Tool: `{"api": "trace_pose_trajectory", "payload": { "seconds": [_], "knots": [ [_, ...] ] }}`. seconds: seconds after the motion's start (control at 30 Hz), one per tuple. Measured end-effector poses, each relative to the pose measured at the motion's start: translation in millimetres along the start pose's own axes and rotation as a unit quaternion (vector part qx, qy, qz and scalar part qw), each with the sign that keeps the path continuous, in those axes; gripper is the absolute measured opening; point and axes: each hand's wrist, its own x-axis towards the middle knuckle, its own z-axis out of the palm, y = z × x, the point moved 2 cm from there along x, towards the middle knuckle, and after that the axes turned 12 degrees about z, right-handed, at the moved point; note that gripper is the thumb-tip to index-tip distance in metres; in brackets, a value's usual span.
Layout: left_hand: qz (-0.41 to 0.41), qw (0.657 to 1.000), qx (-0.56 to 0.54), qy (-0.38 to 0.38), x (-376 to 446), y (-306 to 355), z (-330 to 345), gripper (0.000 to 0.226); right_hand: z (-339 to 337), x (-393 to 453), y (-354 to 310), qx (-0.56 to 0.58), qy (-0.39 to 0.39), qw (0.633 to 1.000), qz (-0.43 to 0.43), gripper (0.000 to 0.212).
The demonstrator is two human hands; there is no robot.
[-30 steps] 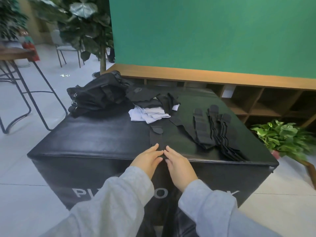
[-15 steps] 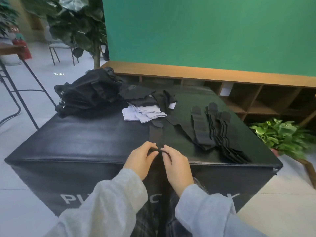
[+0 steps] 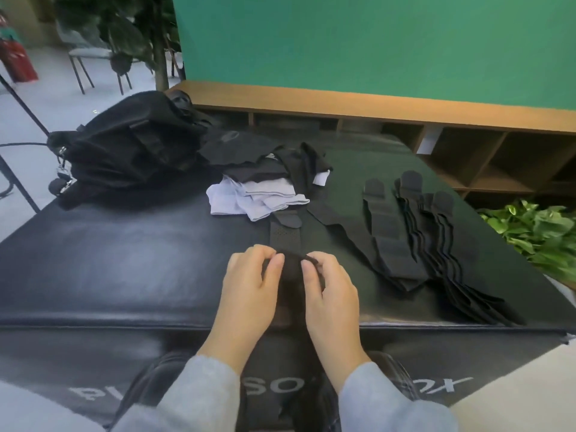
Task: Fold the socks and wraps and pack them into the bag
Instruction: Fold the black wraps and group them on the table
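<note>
While both hands pinch one black wrap (image 3: 285, 241) at the tabletop's (image 3: 124, 260) near edge, left hand (image 3: 249, 288) and right hand (image 3: 332, 291) fingers clamp its folded end

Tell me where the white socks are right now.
In the head view, the white socks lie left of centre on the black table, just right of the black bag, partly under a pile of black garments, beyond both hands.
</note>
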Motion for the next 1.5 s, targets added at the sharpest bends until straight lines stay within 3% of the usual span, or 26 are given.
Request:
{"api": "trace_pose_trajectory", "payload": {
  "seconds": [0.17, 0.3, 0.4, 0.63, 0.8, 1.07, 1.2, 1.5],
  "knots": [
    [-0.028, 0.997, -0.005, 0.066, 2.6, -3.6, 5.0, 0.021, 5.9, 16.0, -3.4, 0.042, -0.003, 0.999, 0.006, 0.015],
    [-0.043, 0.998, 0.022, 0.042, 1.2, -13.1, 3.4, 0.013, 7.3, 17.0, -1.3, 0.070, 0.014, 0.997, 0.008, 0.019],
    [-0.068, 0.997, -0.021, 0.016, 4.2, -15.6, 0.2, 0.009, 9.2, 15.7, -0.1, 0.073, 0.004, 0.997, 0.003, 0.017],
    [-0.106, 0.981, -0.142, -0.080, 7.8, -14.0, 11.4, 0.029, 7.7, 19.7, 5.9, 0.055, -0.032, 0.998, 0.025, 0.024],
    [-0.055, 0.987, -0.102, -0.112, 4.9, -14.9, 13.5, 0.055, 6.6, 20.3, 8.6, 0.033, -0.049, 0.998, 0.000, 0.031],
    [0.037, 0.995, -0.019, -0.088, 6.5, -19.7, 10.2, 0.033, 5.4, 9.6, 3.8, -0.018, -0.140, 0.990, 0.023, 0.047],
    [0.060, 0.994, -0.022, -0.090, 2.8, -17.8, 7.5, 0.027, 5.1, 5.8, 9.0, -0.060, -0.080, 0.995, 0.006, 0.038],
    [0.041, 0.991, -0.109, -0.072, -6.4, -29.0, -3.2, 0.045, 4.1, 5.7, 18.1, -0.044, -0.026, 0.996, -0.069, 0.039]
  ]
}}
